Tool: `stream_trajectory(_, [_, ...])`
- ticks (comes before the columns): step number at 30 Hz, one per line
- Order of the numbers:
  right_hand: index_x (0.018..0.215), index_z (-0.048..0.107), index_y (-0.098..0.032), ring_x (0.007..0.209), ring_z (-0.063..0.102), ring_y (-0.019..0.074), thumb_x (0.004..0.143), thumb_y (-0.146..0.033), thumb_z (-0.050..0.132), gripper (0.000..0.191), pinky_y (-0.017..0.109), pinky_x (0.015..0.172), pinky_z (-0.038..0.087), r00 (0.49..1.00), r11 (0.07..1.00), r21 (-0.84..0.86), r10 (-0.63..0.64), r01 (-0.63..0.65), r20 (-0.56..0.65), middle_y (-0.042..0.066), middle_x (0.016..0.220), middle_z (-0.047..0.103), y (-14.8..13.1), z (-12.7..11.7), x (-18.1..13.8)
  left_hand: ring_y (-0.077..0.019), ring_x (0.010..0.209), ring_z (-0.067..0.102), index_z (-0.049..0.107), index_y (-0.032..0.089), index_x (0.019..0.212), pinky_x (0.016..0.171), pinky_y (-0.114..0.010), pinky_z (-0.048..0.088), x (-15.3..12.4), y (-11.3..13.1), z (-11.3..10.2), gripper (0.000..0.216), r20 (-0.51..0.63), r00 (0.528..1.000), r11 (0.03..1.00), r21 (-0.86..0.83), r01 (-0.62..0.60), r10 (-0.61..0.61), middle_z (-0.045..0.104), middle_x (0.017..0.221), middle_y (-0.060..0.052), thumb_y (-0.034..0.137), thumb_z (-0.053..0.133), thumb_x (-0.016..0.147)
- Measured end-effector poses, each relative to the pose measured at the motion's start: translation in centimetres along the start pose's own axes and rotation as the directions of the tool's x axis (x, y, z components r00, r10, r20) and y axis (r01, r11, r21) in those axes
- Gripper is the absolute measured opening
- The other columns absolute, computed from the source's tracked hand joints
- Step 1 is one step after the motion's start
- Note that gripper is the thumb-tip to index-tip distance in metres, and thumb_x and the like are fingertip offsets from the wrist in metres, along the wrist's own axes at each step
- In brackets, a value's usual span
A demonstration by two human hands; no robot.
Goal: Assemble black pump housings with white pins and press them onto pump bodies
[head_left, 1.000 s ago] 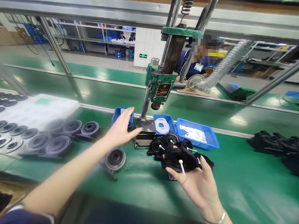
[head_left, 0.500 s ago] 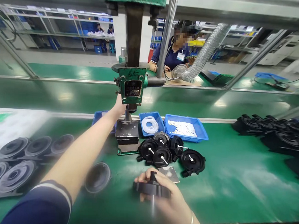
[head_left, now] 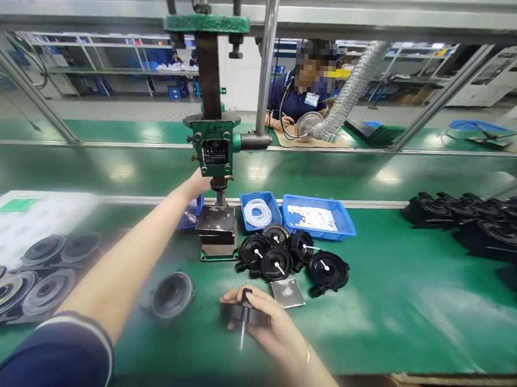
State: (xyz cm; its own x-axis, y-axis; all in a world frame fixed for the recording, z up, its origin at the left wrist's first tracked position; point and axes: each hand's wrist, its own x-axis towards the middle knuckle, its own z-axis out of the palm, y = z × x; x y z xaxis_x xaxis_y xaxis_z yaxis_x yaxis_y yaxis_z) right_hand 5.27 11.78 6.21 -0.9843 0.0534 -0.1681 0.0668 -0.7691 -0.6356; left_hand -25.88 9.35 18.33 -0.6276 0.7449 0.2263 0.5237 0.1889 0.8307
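Note:
My right hand (head_left: 269, 315) is wrapped round a black round plastic housing (head_left: 235, 313), tilted on edge, with a thin pale rod pointing down from it. My left arm reaches forward, and my left hand (head_left: 198, 184) is partly behind the green hand press (head_left: 217, 151), its fingers hidden. Beneath the press ram stands a metal block (head_left: 217, 223). Several black housings with white rods (head_left: 276, 264) are grouped to the right of the block. A single black round part (head_left: 172, 294) lies below my left forearm, and a small metal plate (head_left: 288, 293) lies just beyond my right hand.
Blue bins hold white tubing (head_left: 257, 213) and small white parts (head_left: 313, 218); another blue bin (head_left: 190, 216) is partly hidden by the left arm. Black parts stand at left (head_left: 47, 292) and right (head_left: 460, 215). A co-worker (head_left: 302, 97) sits opposite, near a silver duct (head_left: 354, 94).
My view has shifted a little, so the press sits lower and further left. My right hand, still holding the housing, appears slightly further left. My left hand stays behind the press.

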Motion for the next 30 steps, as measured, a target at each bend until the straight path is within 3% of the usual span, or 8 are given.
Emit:
stream_trajectory(3, [0.094, 0.067, -0.010, 0.102, 0.061, 0.0277, 0.090, -0.024, 0.056, 0.018, 0.042, 0.079, 0.053, 1.000, 1.000, 0.022, -0.013, 0.013, -0.003, 0.016, 0.111, 0.066, 0.0, -0.1, 0.0, -0.0362, 0.113, 0.057, 0.068, 0.020, 0.103, 0.095, -0.047, 0.046, -3.4, -0.1, -1.1, 0.052, 0.155, 0.988, 0.984, 0.176, -0.014, -0.013, 0.068, 0.115, -0.011, 0.057, 0.075, 0.067])
stream_trajectory(6, [0.096, 0.068, -0.009, 0.098, 0.063, 0.0260, 0.090, -0.025, 0.058, 0.020, 0.042, 0.079, 0.053, 1.000, 1.000, 0.013, -0.005, 0.005, 0.009, 0.017, 0.110, 0.066, 0.1, -0.1, 0.1, -0.0365, 0.123, 0.052, 0.049, 0.022, 0.136, 0.101, -0.045, 0.043, -5.9, -1.0, -1.0, 0.086, 0.453, 0.891, 0.861, 0.446, -0.246, 0.020, 0.055, 0.138, -0.015, 0.058, 0.078, 0.063])
stream_trajectory(8, [0.096, 0.069, -0.008, 0.096, 0.063, 0.0253, 0.090, -0.027, 0.058, 0.022, 0.042, 0.080, 0.053, 1.000, 1.000, 0.002, 0.007, -0.007, 0.016, 0.017, 0.110, 0.066, 0.2, -0.1, 0.2, -0.0353, 0.126, 0.050, 0.038, 0.019, 0.144, 0.104, -0.043, 0.041, -6.6, -1.5, -0.2, 0.097, 0.547, 0.834, 0.764, 0.509, -0.396, 0.068, 0.051, 0.142, -0.017, 0.053, 0.079, 0.063])
stream_trajectory(12, [0.096, 0.069, -0.009, 0.094, 0.065, 0.0242, 0.089, -0.029, 0.060, 0.023, 0.042, 0.082, 0.052, 1.000, 1.000, -0.010, 0.008, -0.008, 0.008, 0.017, 0.109, 0.067, 0.3, -0.3, 0.2, -0.0332, 0.122, 0.054, 0.041, 0.019, 0.141, 0.102, -0.041, 0.043, -6.7, -1.9, 1.2, 0.089, 0.525, 0.845, 0.701, 0.566, -0.434, 0.098, 0.056, 0.136, -0.015, 0.047, 0.078, 0.065])
stream_trajectory(22, [0.092, 0.069, -0.012, 0.093, 0.067, 0.0243, 0.078, -0.042, 0.074, 0.034, 0.038, 0.082, 0.051, 0.997, 0.997, 0.005, 0.072, -0.072, -0.014, 0.013, 0.105, 0.069, 0.1, -0.7, 0.4, -0.0330, 0.120, 0.055, 0.044, 0.018, 0.139, 0.101, -0.042, 0.043, -6.4, -1.5, 1.5, 0.086, 0.480, 0.876, 0.714, 0.594, -0.371, 0.056, 0.057, 0.134, -0.014, 0.047, 0.077, 0.065])
stream_trajectory(30, [0.093, 0.069, -0.011, 0.091, 0.068, 0.0238, 0.079, -0.041, 0.073, 0.034, 0.038, 0.082, 0.050, 0.998, 0.998, -0.003, 0.067, -0.067, -0.014, 0.013, 0.105, 0.069, 0.1, -0.7, 0.3, -0.0339, 0.122, 0.054, 0.041, 0.021, 0.141, 0.100, -0.042, 0.044, -6.5, -1.1, 1.6, 0.090, 0.467, 0.884, 0.713, 0.618, -0.331, 0.007, 0.056, 0.137, -0.014, 0.051, 0.078, 0.064])
